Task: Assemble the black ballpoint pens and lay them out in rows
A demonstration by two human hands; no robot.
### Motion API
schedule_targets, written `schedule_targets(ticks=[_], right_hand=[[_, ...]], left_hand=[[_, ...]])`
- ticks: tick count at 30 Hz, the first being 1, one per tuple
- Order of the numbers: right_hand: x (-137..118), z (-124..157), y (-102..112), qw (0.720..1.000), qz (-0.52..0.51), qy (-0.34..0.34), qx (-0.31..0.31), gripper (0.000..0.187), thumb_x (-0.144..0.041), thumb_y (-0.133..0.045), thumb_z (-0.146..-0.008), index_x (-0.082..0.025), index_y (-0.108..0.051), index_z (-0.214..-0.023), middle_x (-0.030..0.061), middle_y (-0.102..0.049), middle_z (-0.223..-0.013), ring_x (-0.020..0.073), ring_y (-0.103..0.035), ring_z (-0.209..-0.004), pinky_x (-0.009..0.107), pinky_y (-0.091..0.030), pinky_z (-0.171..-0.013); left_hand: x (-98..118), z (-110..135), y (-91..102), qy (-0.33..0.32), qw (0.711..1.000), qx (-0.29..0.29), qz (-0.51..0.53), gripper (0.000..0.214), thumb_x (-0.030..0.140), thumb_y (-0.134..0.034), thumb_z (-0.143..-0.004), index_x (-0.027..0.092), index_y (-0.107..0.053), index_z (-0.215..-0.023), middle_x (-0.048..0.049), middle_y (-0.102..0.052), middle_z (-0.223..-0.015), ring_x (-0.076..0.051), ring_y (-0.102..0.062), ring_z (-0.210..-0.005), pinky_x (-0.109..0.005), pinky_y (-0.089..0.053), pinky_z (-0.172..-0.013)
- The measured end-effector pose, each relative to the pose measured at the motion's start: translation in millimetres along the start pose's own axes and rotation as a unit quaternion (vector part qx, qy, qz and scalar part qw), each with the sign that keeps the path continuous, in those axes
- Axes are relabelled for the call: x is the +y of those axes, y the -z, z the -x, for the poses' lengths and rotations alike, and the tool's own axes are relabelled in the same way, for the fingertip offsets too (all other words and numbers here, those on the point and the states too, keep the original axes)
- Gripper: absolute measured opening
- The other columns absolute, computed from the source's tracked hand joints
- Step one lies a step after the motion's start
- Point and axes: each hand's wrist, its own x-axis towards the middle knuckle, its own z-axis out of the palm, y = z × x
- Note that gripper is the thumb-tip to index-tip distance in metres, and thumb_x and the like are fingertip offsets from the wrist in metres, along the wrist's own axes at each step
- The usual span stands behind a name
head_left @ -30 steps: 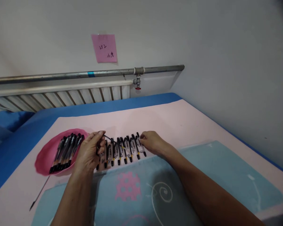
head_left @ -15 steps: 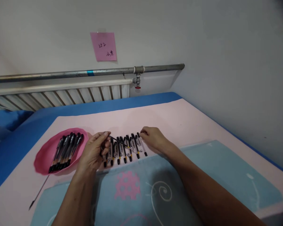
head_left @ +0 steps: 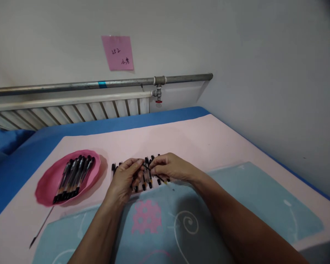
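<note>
My left hand (head_left: 128, 178) is closed, with thumb and fingers pinching one end of a thin black pen refill (head_left: 160, 178). The refill slants down to the right and shows a yellowish part near its lower end. My right hand (head_left: 169, 167) is closed too, its fingertips on the middle of the refill and hiding part of it. Beneath both hands lies a row of clear-barrelled pens (head_left: 149, 179) with black ends, partly covered by my fingers.
On the left, a pink scalloped tray (head_left: 44, 183) holds several black pens (head_left: 74, 178). A single thin refill (head_left: 41, 227) lies in front of it. A blue patterned cloth (head_left: 236, 198) covers the near side of the pink tabletop (head_left: 187, 135). Behind are a radiator (head_left: 99, 110) and pipe.
My left hand has moved right with the refill, over the row of pens. My right hand has come left and down from the row's right end to meet it.
</note>
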Motion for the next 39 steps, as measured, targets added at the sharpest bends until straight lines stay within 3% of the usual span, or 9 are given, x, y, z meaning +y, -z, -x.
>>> schedule_targets(ticks=[3, 5, 7, 14, 30, 36, 39], right_hand=[[5, -5, 11, 0.991, 0.076, 0.001, 0.111, 0.011, -0.018, -0.054, -0.068, -0.013, -0.062, -0.074, -0.0037, -0.050, -0.051, 0.0063, -0.043, -0.045, 0.018, -0.033, -0.043], [11, -9, 22, 0.965, 0.161, -0.031, 0.206, 0.014, -0.017, -0.051, -0.069, -0.013, -0.063, -0.076, -0.0009, -0.055, -0.055, 0.0081, -0.048, -0.049, 0.018, -0.035, -0.047], [18, -15, 31, 0.936, 0.235, -0.070, 0.252, 0.017, -0.017, -0.051, -0.071, -0.012, -0.065, -0.079, 0.0017, -0.060, -0.059, 0.0098, -0.052, -0.053, 0.019, -0.037, -0.050], [34, -24, 34, 0.922, 0.296, -0.109, 0.224, 0.019, -0.018, -0.054, -0.071, -0.013, -0.067, -0.083, 0.0042, -0.064, -0.064, 0.0119, -0.057, -0.058, 0.020, -0.039, -0.054], [35, -19, 26, 0.913, 0.341, -0.111, 0.196, 0.016, -0.017, -0.055, -0.070, -0.012, -0.067, -0.079, 0.0071, -0.063, -0.064, 0.0144, -0.058, -0.062, 0.023, -0.039, -0.058], [27, -16, 27, 0.912, 0.338, -0.076, 0.219, 0.019, -0.014, -0.048, -0.074, -0.013, -0.065, -0.081, 0.0055, -0.064, -0.069, 0.0132, -0.057, -0.065, 0.022, -0.039, -0.061], [16, -11, 18, 0.921, 0.304, 0.040, 0.241, 0.018, -0.017, -0.047, -0.076, -0.015, -0.064, -0.082, 0.0027, -0.064, -0.074, 0.0111, -0.057, -0.069, 0.020, -0.040, -0.064]], left_hand=[[2, -1, 1.8, 0.005, 1.000, 0.000, 0.012, 0.030, 0.029, -0.071, -0.061, 0.011, -0.061, -0.082, -0.0016, -0.056, -0.066, -0.003, -0.040, -0.042, -0.013, -0.020, -0.030], [4, -1, 3.4, 0.009, 1.000, 0.002, 0.020, 0.029, 0.028, -0.070, -0.061, 0.010, -0.061, -0.082, -0.0017, -0.056, -0.066, -0.003, -0.041, -0.043, -0.013, -0.020, -0.029], [5, -1, 4.8, 0.015, 1.000, -0.001, 0.024, 0.027, 0.027, -0.070, -0.062, 0.010, -0.061, -0.081, -0.0016, -0.055, -0.064, -0.004, -0.041, -0.043, -0.013, -0.019, -0.029], [4, -1, 6.1, 0.025, 1.000, -0.013, 0.005, 0.025, 0.025, -0.068, -0.064, 0.009, -0.062, -0.082, -0.0016, -0.055, -0.063, -0.004, -0.040, -0.042, -0.013, -0.019, -0.029], [4, -1, 4.7, 0.034, 0.999, -0.012, 0.010, 0.022, 0.022, -0.068, -0.063, 0.010, -0.062, -0.080, -0.0024, -0.056, -0.063, -0.004, -0.042, -0.044, -0.013, -0.020, -0.030], [3, 0, 0.0, 0.072, 0.996, 0.010, 0.045, 0.021, 0.003, -0.058, -0.063, 0.008, -0.061, -0.084, -0.0087, -0.062, -0.072, -0.007, -0.052, -0.050, -0.013, -0.030, -0.033], [2, 1, -3.6, 0.113, 0.990, 0.018, 0.085, 0.022, 0.002, -0.052, -0.068, 0.008, -0.061, -0.088, -0.0135, -0.064, -0.083, -0.013, -0.061, -0.064, -0.019, -0.047, -0.048]])
